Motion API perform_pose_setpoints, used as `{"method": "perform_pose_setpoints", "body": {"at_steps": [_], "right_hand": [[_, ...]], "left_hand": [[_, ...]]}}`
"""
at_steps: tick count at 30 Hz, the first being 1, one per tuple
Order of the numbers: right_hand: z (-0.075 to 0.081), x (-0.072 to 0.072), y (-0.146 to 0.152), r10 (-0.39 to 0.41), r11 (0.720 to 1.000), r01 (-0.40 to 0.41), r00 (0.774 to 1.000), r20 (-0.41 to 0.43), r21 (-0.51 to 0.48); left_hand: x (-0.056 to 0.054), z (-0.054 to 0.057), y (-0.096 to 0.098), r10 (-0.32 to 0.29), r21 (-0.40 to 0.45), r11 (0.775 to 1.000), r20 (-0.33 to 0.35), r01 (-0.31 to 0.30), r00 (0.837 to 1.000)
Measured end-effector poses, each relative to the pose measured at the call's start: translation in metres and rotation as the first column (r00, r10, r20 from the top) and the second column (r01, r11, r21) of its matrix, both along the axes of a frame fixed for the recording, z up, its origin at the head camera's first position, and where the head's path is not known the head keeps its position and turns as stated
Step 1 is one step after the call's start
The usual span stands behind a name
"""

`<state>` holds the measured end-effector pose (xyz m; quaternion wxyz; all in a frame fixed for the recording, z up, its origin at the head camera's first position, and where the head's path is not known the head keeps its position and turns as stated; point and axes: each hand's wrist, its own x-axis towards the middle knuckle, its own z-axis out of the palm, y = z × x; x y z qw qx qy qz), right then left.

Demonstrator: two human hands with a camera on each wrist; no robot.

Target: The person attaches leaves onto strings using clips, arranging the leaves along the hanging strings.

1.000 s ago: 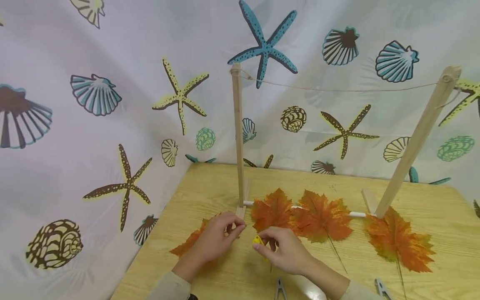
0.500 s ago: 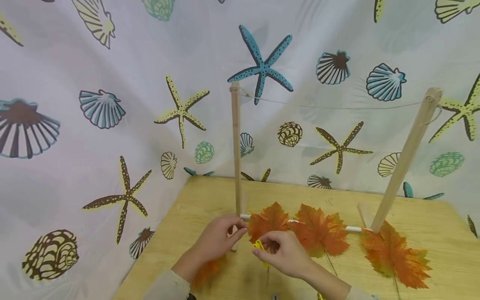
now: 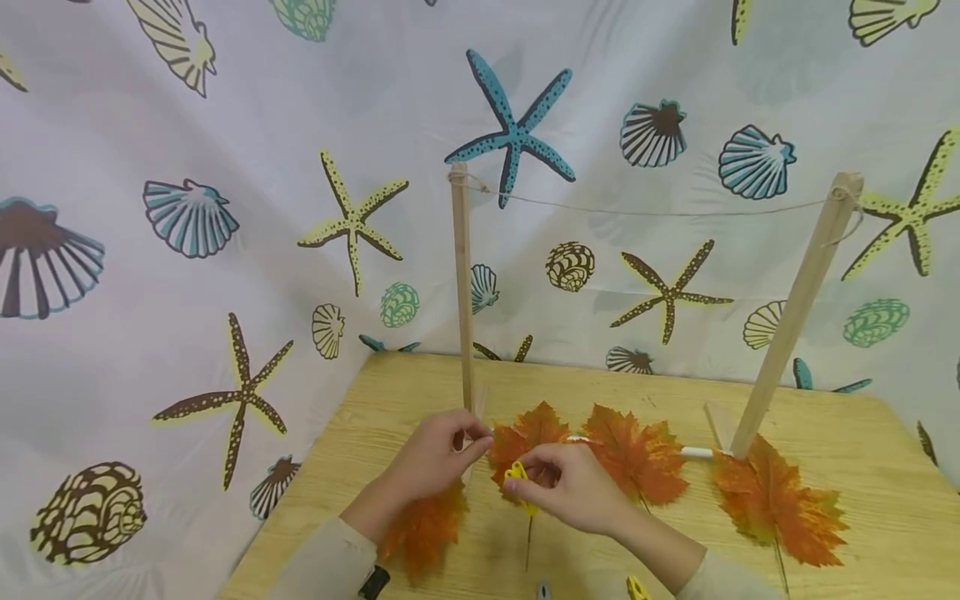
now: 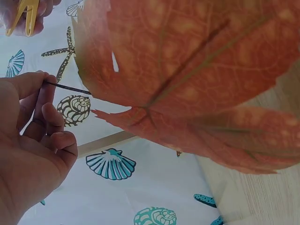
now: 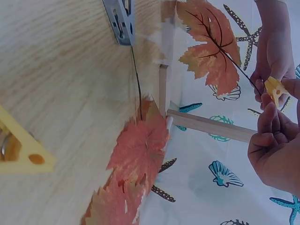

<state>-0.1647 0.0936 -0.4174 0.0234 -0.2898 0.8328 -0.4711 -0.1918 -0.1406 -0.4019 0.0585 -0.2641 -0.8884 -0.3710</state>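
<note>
My left hand [image 3: 435, 458] pinches the thin dark stem of an orange-red artificial maple leaf [image 4: 187, 61] between thumb and fingertips. In the head view that leaf hangs below the hand, partly covered by it. My right hand [image 3: 577, 490] holds a yellow clothespin [image 3: 520, 483] between thumb and fingers, a short way right of the left hand. The right wrist view shows the clothespin close beside the leaf's stem. Both hands are in front of the left wooden post [image 3: 463, 292].
A string [image 3: 637, 214] spans from the left post to the right wooden post [image 3: 795, 317]. A white rod [image 3: 697, 452] joins their bases. More maple leaves [image 3: 637, 454] lie along it. A grey clothespin [image 5: 121, 21] and another yellow clothespin [image 5: 23, 145] lie nearer me.
The head view has tilted up and shifted slightly. Both hands have risen a little against the stand, the left still with the leaf, the right still with the yellow clothespin.
</note>
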Motion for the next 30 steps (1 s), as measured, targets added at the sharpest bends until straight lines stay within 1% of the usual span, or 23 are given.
{"method": "perform_pose_setpoints", "body": {"at_steps": [4, 10, 16, 19, 22, 26, 30], "right_hand": [[0.007, -0.002, 0.004, -0.011, 1.0, 0.012, 1.0, -0.016, 0.022], [0.022, -0.007, 0.007, -0.033, 0.999, 0.036, 0.997, -0.065, 0.038], [0.035, -0.008, 0.011, -0.051, 0.997, 0.055, 0.996, -0.075, 0.058], [0.04, -0.009, 0.011, -0.049, 0.996, 0.055, 0.995, -0.082, 0.069], [0.045, -0.009, 0.011, -0.042, 0.996, 0.05, 0.994, -0.102, 0.076], [0.051, -0.01, 0.011, -0.054, 0.995, 0.065, 0.991, -0.125, 0.078], [0.056, -0.01, 0.012, -0.064, 0.994, 0.074, 0.99, -0.129, 0.075]], "left_hand": [[0.0, 0.001, 0.003, 0.009, 0.034, 0.999, 0.032, -0.01, 0.999], [-0.005, 0.002, 0.006, 0.048, 0.092, 0.994, 0.044, -0.052, 0.998], [-0.008, 0.007, 0.01, 0.049, 0.124, 0.991, 0.057, -0.056, 0.997], [-0.008, 0.01, 0.011, 0.069, 0.137, 0.987, 0.075, -0.079, 0.995], [-0.007, 0.014, 0.011, 0.09, 0.153, 0.983, 0.074, -0.101, 0.993], [-0.008, 0.019, 0.011, 0.1, 0.185, 0.977, 0.051, -0.108, 0.994], [-0.008, 0.024, 0.012, 0.106, 0.212, 0.97, 0.052, -0.115, 0.993]]}}
